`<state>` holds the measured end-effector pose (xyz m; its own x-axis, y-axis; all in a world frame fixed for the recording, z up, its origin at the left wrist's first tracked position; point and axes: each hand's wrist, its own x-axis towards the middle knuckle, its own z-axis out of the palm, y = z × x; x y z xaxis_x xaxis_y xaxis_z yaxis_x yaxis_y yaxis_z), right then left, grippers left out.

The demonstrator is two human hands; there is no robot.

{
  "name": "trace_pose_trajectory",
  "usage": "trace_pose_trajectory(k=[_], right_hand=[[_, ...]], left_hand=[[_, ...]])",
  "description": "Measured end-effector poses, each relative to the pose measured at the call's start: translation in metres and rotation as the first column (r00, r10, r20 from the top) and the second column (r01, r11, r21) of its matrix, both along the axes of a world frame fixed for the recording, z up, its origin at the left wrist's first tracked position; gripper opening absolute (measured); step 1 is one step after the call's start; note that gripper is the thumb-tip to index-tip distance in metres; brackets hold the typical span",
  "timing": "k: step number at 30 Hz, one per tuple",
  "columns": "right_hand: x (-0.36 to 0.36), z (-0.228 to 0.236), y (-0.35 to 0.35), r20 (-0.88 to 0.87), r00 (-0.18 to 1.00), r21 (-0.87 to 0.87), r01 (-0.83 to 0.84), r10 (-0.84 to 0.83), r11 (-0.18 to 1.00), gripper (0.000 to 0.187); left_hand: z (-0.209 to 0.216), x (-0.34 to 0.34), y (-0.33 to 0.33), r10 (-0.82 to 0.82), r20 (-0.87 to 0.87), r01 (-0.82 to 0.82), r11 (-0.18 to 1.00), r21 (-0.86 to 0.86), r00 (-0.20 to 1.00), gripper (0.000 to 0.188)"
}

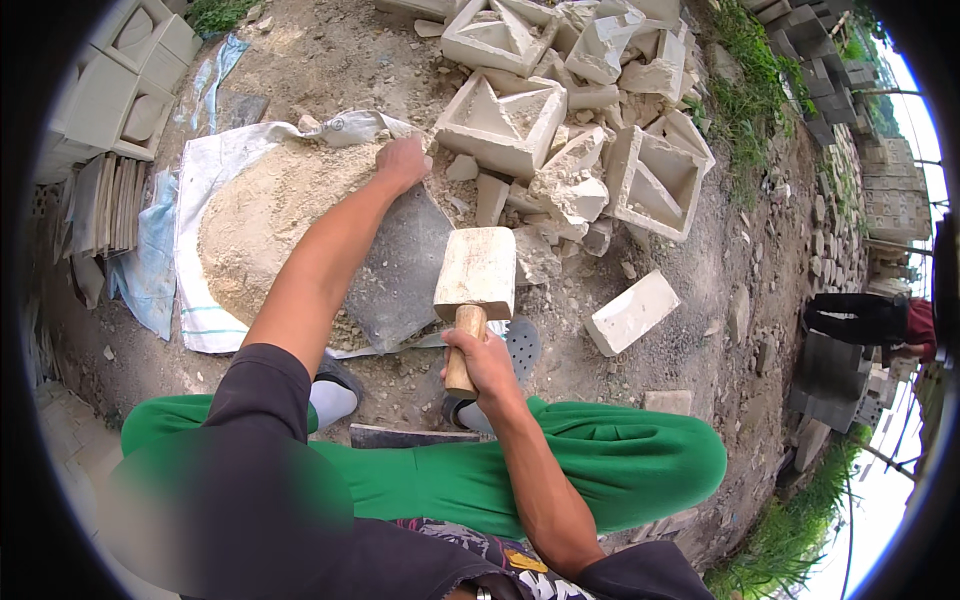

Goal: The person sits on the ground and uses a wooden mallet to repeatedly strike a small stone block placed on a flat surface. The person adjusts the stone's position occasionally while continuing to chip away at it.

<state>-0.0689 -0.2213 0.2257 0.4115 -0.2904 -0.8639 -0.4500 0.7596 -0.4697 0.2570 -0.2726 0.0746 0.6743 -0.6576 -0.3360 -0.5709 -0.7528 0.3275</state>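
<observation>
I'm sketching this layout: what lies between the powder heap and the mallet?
In the head view, a dark board lies between them; the left forearm also crosses that stretch.

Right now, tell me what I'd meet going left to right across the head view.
Stack of thin boards → tan powdery heap → left hand → wooden mallet in the right hand → pale rectangular block → person in dark trousers.

No text or number can be read; the small mark (339, 124) on the white sack (188, 225) is illegible.
</observation>
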Motion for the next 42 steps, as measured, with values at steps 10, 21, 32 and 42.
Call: trace_pose_trajectory(k=[10,21,32,42], right_hand=[[-0.001,-0.043,0.052,-0.086,0.989,-0.167,-0.135,0.123,0.977,0.029],[-0.004,-0.111,0.064,-0.192,0.946,-0.475,-0.324,0.263,0.818,0.04],[-0.013,-0.125,0.092,0.129,0.985,-0.184,0.139,-0.116,0.973,0.042],[0.004,-0.124,0.083,0.351,0.813,0.497,0.258,-0.464,0.828,0.036]], left_hand=[[0.044,0.003,0.078,0.124,0.069,-0.098,0.95,-0.296,0.99,0.05],[0.04,-0.142,0.215,-0.017,0.188,0.033,0.996,-0.081,0.982,0.052],[0.007,-0.154,0.255,0.099,0.027,-0.091,0.973,-0.213,0.995,0.078],[0.048,-0.145,0.243,0.074,-0.132,-0.069,0.997,0.04,0.988,0.08]])
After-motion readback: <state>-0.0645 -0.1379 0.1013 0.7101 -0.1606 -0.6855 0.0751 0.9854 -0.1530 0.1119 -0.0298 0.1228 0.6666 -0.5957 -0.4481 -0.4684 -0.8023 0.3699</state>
